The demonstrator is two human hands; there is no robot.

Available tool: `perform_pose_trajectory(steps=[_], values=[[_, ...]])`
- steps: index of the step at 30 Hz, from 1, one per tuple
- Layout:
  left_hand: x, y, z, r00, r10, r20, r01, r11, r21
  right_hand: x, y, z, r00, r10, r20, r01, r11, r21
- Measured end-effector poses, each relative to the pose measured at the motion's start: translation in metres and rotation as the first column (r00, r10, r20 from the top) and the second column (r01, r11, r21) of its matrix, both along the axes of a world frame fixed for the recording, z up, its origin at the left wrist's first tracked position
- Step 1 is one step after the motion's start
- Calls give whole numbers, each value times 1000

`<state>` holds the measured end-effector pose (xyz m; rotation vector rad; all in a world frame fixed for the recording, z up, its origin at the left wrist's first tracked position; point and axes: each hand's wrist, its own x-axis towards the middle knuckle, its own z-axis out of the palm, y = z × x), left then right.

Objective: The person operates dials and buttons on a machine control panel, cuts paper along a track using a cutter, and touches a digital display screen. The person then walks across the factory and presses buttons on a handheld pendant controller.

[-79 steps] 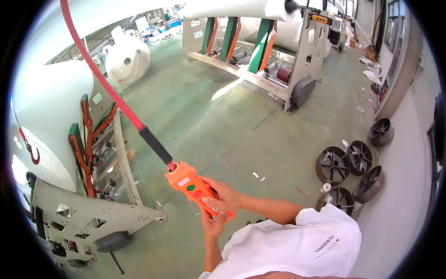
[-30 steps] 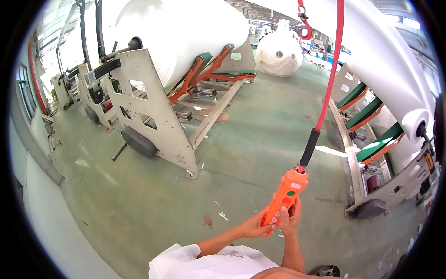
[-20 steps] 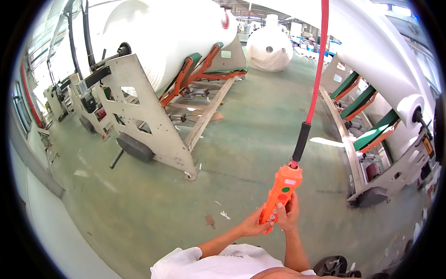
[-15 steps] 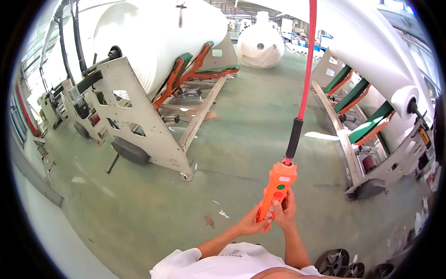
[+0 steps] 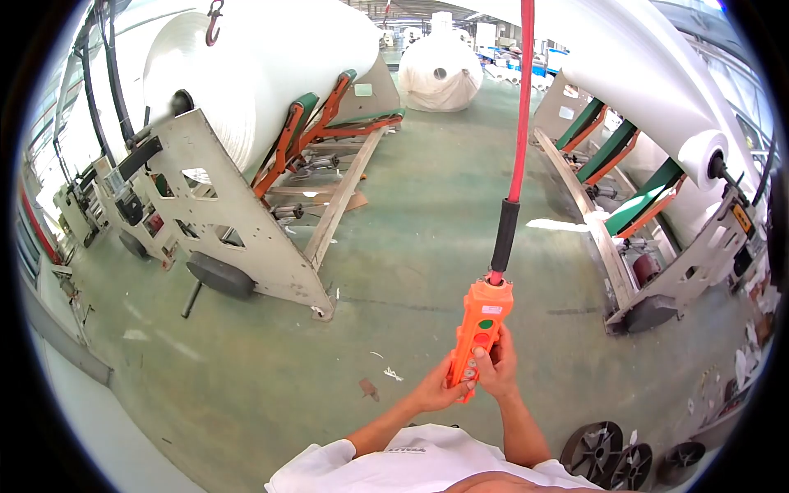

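Both hands hold an orange crane pendant control [image 5: 485,308] in front of my body. It has a green button, a red button and several grey ones, and hangs from a red cable [image 5: 521,107] with a black sleeve at its lower end. My left hand [image 5: 437,387] wraps the lower left side of the housing. My right hand [image 5: 498,366] grips the right side, its thumb on the buttons below the red one. A metal hook [image 5: 214,23] hangs at the upper left, before a large white roll [image 5: 271,78].
A grey machine frame [image 5: 238,222] with orange and green arms stands to the left. Another frame [image 5: 682,275] carries a white roll [image 5: 637,70] on the right. A wrapped roll [image 5: 440,78] rests farther back. Black reels [image 5: 593,452] lie at the lower right; scraps litter the green floor [image 5: 444,197].
The hook has shifted left and lower in view, nearer the left roll's end. The pendant and both hands sit slightly farther left, still in the same grip. The view has turned a little.
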<state>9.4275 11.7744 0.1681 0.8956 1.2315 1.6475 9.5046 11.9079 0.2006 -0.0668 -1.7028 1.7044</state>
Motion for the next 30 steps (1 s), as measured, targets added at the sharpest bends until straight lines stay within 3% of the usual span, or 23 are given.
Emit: perform_pose_trajectory(steps=[11, 20, 26, 30], values=[[-3, 4, -14, 998, 10, -68, -6, 999, 50, 2, 3, -3, 999, -14, 42, 13, 999, 29], [-2, 1, -4, 999, -37, 27, 36, 999, 34, 0, -1, 1, 1000, -28, 4, 28, 1000, -4], [-4, 2, -9, 998, -14, -66, 20, 996, 83, 0, -2, 3, 1000, -30, -8, 31, 999, 13], [-3, 2, -6, 999, -22, -29, 25, 997, 76, 1, -3, 5, 999, -34, 2, 34, 999, 17]])
